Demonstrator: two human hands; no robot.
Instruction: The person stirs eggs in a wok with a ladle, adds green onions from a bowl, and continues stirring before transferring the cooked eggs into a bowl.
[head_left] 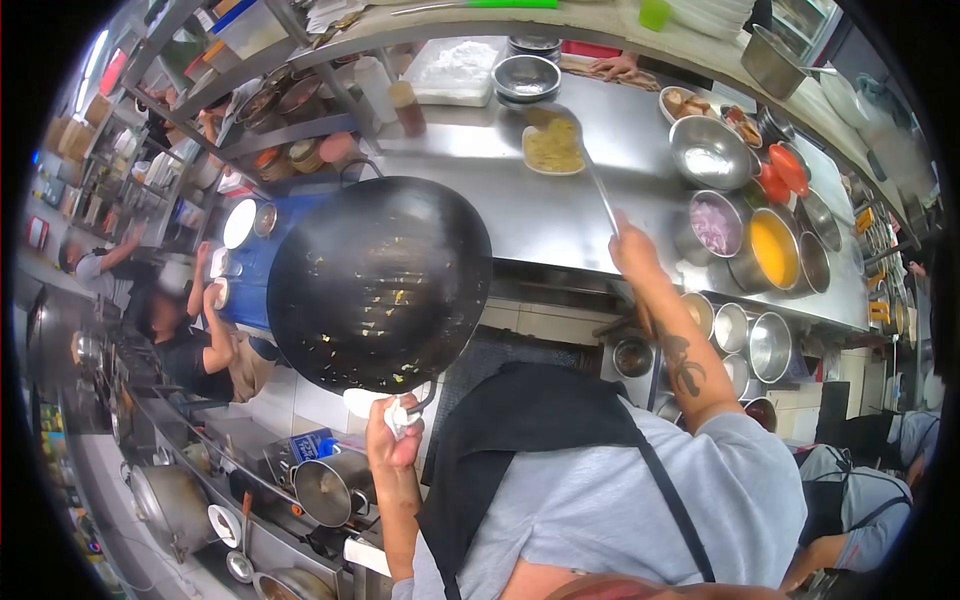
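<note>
My left hand [394,440] is closed around the looped handle of a big black wok [380,290], with a bunched white cloth [402,415] between palm and handle. The wok is tilted, and bits of yellow and green food cling inside it. On the steel counter, a white plate [553,171] holds a heap of yellowish food [556,148]. My right hand [634,250] grips the handle of a long metal wok spatula [600,190]. Its broad, blurred head is over the far side of the plate.
Bowls with chopped purple onion [715,224] and orange-yellow liquid [775,247] stand right on the steel counter [460,160]. An empty metal bowl [712,153] and a white tray [455,70] sit farther back. Another person [185,330] works left by a blue surface; a hand [615,67] rests across the counter.
</note>
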